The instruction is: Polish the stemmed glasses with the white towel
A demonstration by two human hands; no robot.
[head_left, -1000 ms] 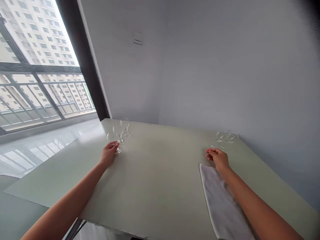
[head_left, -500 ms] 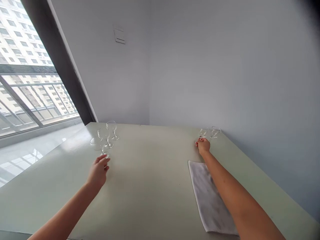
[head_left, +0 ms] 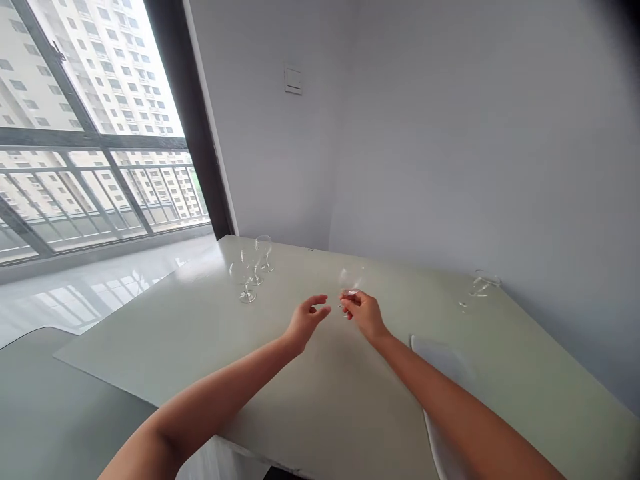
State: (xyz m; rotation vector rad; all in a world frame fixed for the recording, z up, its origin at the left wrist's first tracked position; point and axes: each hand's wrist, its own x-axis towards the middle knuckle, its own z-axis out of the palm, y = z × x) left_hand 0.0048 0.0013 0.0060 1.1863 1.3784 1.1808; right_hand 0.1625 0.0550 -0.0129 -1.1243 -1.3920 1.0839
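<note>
My right hand is closed around the stem of a clear wine glass, held upright above the middle of the pale green table. Close to its left, my left hand has its fingers curled apart and holds nothing. Three more clear wine glasses stand together at the table's far left, near the window. One clear wine glass remains at the far right by the wall. A white cloth lies on the table under my right forearm, partly hidden.
The table sits in a corner between grey walls and a large window with a dark frame. A wall switch is mounted above the far edge. A glossy sill runs along the left.
My right hand picked up a glass from the far right pair and brought it to the table's middle. My left hand left the glasses at the left and moved toward the right hand.
</note>
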